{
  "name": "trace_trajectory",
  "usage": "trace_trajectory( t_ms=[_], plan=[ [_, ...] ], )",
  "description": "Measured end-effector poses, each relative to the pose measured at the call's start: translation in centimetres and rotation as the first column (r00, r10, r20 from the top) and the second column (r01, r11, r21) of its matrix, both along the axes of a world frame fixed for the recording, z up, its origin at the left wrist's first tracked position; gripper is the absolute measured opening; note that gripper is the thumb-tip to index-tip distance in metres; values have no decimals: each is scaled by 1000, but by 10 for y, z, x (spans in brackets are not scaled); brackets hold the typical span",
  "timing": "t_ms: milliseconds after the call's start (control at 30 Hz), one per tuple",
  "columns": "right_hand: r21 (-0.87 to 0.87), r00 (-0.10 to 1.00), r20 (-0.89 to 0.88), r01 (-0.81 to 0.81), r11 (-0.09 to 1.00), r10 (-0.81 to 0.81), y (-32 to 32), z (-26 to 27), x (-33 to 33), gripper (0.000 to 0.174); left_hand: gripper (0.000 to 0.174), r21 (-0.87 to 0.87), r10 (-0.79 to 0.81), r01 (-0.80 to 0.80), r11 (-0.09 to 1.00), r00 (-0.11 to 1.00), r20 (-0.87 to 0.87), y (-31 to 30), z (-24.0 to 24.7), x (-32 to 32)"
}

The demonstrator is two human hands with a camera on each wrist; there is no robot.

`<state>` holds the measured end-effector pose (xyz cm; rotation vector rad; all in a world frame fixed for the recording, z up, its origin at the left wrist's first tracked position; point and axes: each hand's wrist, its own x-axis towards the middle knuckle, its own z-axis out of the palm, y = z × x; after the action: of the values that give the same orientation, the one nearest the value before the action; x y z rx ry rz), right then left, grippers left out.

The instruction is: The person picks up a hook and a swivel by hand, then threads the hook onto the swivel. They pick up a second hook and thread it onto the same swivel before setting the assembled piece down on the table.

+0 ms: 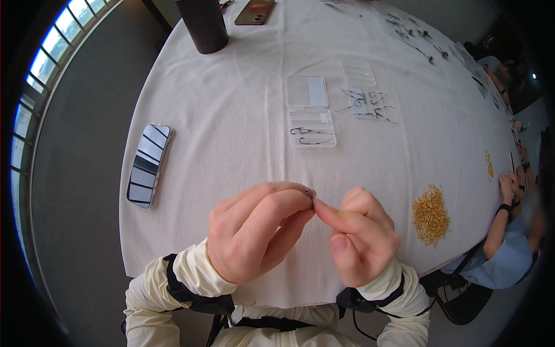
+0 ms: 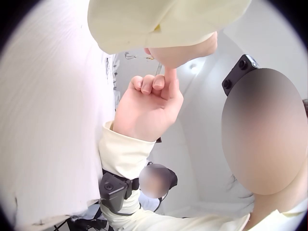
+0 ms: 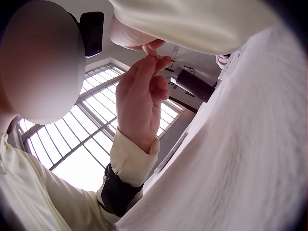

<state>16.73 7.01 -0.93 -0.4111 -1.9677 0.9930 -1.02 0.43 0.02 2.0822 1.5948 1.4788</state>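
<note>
My left hand (image 1: 248,231) pinches a small dark metal fish hook (image 1: 310,195) between its fingertips, most of it hidden by them. The right hand (image 1: 364,237) is beside it, its straight index finger meeting the left fingertips at the hook. In the left wrist view, the other fingers of the right hand (image 2: 147,108) are curled toward the palm. Beyond both hands, an open clear plastic box (image 1: 312,141) lies on the table with several dark hooks in its compartments. A second clear box (image 1: 359,74) behind it has more hooks with fine strands on it.
The white-clothed table (image 1: 219,127) bears a phone (image 1: 149,166) on the left and a pile of small gold pieces (image 1: 430,215) on the right. A dark cylinder (image 1: 202,26) and a brown phone (image 1: 254,11) are at the back. Another person's arm (image 1: 500,220) rests at the right edge.
</note>
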Motion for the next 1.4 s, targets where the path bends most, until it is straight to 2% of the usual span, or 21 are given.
trace_trajectory(
  t_ms=[300,367,533,767,833,900,933,1000,1100,1200,1400],
  plan=[
    [-47,998,-25,-63,997,62,3,-5,2,34,24,-53,-39,45,998,994,107,0,1,-4],
    [-48,997,-29,-71,996,70,3,-5,1,35,20,-109,-42,64,992,981,189,-1,1,-5],
    [-35,996,-13,-86,996,85,2,-4,-2,38,13,-126,-45,94,988,938,344,0,-5,-6],
    [89,998,54,-32,996,27,4,-3,-2,40,6,-254,-5,176,951,830,558,-2,-5,-6],
    [118,999,49,-23,993,17,6,-2,-2,40,6,-266,-14,198,944,825,564,-2,-2,-7],
    [84,997,11,81,993,-83,7,-3,-2,40,5,-277,-23,219,936,821,571,-2,0,-7],
    [85,996,11,82,993,-83,8,-2,-3,40,6,-301,-40,255,919,819,573,-2,1,-8],
    [137,983,43,169,976,-176,10,0,-5,40,6,-324,-56,291,900,816,575,-3,1,-9],
    [234,981,114,128,964,-158,12,-2,-3,38,6,-353,-84,327,877,827,556,-3,1,-11],
    [246,983,101,126,961,-155,13,-5,-4,35,5,-363,-90,344,866,820,565,-3,2,-11],
    [173,982,89,147,974,-164,12,-4,-5,29,5,-360,-90,358,862,806,585,-3,1,-9]
  ],
)
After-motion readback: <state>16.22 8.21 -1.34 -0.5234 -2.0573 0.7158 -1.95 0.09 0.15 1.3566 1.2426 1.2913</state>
